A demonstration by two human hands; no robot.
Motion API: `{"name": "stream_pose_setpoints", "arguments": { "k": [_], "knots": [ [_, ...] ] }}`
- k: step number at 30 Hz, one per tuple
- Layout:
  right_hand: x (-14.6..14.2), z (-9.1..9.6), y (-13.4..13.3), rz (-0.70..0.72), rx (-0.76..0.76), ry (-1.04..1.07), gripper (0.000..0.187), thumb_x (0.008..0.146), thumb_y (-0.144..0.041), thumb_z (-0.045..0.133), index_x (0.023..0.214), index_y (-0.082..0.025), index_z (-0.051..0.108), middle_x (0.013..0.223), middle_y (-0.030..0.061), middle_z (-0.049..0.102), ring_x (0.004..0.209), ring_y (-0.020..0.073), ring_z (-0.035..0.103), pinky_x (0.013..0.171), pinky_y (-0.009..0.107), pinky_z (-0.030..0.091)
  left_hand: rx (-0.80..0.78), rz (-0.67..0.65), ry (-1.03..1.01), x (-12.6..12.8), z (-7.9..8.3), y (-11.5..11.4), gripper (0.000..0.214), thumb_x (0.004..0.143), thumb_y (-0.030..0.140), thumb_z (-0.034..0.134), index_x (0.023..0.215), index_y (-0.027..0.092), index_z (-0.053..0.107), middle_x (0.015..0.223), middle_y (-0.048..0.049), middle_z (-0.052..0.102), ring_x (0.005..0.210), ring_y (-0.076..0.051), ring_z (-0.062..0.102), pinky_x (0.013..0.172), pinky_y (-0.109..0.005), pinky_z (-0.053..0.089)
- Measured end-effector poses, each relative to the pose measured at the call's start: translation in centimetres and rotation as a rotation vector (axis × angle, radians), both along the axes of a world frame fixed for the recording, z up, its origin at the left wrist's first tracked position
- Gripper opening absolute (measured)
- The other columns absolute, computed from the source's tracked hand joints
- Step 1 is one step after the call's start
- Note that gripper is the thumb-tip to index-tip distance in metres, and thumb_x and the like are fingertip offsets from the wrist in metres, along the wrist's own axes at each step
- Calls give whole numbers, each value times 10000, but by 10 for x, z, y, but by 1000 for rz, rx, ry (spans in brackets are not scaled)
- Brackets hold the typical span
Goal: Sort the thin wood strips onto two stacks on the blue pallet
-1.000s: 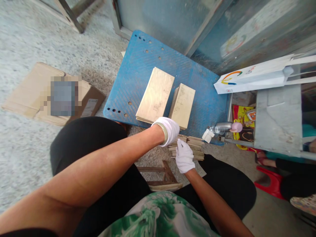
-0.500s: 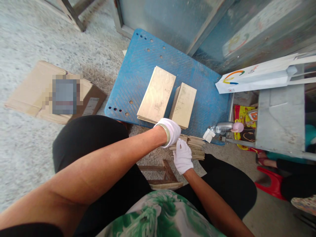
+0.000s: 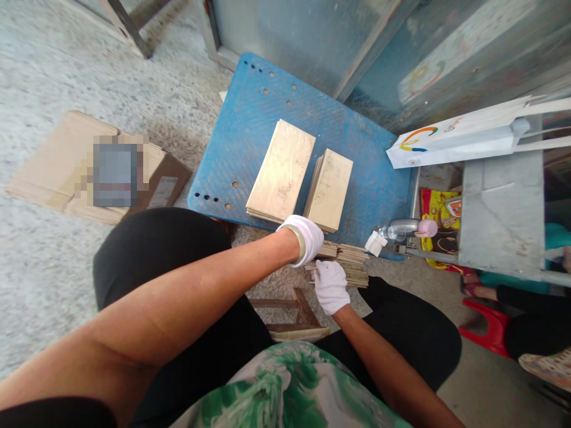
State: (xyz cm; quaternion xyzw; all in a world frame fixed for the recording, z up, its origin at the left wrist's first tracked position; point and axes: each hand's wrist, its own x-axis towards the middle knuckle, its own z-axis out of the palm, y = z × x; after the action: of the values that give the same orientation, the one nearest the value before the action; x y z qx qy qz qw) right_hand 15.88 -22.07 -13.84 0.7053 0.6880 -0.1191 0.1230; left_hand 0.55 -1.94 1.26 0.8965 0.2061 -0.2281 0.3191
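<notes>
Both my hands wear white gloves. My left hand (image 3: 306, 238) reaches down onto a low pile of thin wooden sheets (image 3: 350, 266) on the floor, fingers curled over its near end. My right hand (image 3: 331, 286) presses on the same pile from my side, fingers closed at its edge. Just beyond, two neat stacks of pale rectangular sheets lie on a blue plastic pallet (image 3: 250, 137): a longer stack (image 3: 281, 172) on the left and a shorter stack (image 3: 330, 190) on the right.
A flattened cardboard box (image 3: 66, 160) lies on the concrete floor at left. A small wooden stool (image 3: 294, 315) shows between my knees. A clear bottle (image 3: 401, 229), a grey metal stand (image 3: 504, 214), a white paper bag (image 3: 468, 139) and another person's legs (image 3: 526, 333) are at right.
My right hand has dropped from a raised pinch to the edge of the floor pile. My left hand has shifted slightly lower onto the pile.
</notes>
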Motion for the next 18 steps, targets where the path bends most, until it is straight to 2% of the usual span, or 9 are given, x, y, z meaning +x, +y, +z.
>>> {"name": "stream_pose_setpoints", "arguments": {
  "k": [2,5,10,18],
  "knots": [
    [3,-2,3,-9,-79,22,303,924,-220,422,1105,-162,659,1058,122,662,1003,246,581,940,377,381,5,8,-13,-1,1,-1,276,712,61,604,956,13,724,883,-230,714,884,-385,668,716,-489,539],
    [6,-1,14,-10,-158,52,288,927,-242,450,1121,-190,656,1098,104,661,1005,229,595,884,317,404,4,1,-10,-1,2,-2,281,695,61,618,950,8,723,880,-235,712,882,-380,668,727,-477,538],
    [6,8,37,15,-276,3,241,927,-288,466,1021,-226,679,976,92,681,867,229,628,748,311,430,-16,2,26,1,1,-6,264,726,71,596,949,9,722,867,-239,709,860,-367,670,728,-480,531],
    [1,8,53,38,-356,8,216,938,-269,453,982,-230,661,978,87,679,848,202,645,723,287,444,-82,-70,62,3,-4,-10,242,719,46,593,926,-11,706,874,-240,706,850,-367,672,695,-487,542]
  ]
}}
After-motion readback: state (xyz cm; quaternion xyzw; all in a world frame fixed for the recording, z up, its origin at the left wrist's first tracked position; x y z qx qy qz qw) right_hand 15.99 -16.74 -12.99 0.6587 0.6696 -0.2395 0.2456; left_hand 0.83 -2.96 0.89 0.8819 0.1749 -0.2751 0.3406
